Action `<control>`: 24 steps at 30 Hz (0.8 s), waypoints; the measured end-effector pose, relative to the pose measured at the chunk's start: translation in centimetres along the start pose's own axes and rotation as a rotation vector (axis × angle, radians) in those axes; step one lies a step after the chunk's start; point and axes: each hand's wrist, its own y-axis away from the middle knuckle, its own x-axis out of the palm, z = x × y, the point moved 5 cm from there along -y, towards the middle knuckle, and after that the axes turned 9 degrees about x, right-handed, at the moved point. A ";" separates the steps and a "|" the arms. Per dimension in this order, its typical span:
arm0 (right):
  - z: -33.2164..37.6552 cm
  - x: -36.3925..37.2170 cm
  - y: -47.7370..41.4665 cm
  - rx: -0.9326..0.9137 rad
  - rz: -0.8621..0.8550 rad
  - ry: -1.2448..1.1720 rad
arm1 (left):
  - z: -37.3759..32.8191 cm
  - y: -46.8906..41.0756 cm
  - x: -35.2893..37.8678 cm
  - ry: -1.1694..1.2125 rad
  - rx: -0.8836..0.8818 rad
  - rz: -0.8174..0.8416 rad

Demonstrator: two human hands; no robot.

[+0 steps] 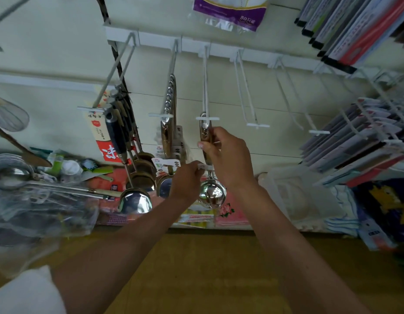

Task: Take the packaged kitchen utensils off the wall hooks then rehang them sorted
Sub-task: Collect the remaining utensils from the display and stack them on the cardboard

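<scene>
Here, a shiny steel ladle [211, 193] hangs upright, bowl down; right hand [227, 152] grips its handle [205, 132], left hand [187, 179] pinches its tag [206, 167].

The ladle [211, 193] you hold is polished metal, its bowl smooth and mirror-bright. The hooks [205, 87] above it are thin wire with a matt white coating. To the left, the hanging ladles [134, 200] show the same glossy steel, with shiny black plastic handles and a printed paper card [97, 130] behind. At far left, clear plastic wrap [38, 211] looks crinkled and glossy. At right, the folded cloths [341, 220] look soft and matt. The near brown surface [219, 268] looks like smooth, dull wood.
</scene>
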 end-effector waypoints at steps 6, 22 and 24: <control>0.5 -0.2 3.9 0.087 0.039 0.028 | 0.2 5.1 0.0 0.079 0.004 0.089; 24.8 17.7 15.0 -0.240 0.437 0.126 | 10.4 22.8 -27.1 0.128 -0.235 -0.052; 30.4 21.3 17.0 -0.323 0.522 0.115 | 12.7 26.1 -32.5 0.174 -0.318 -0.124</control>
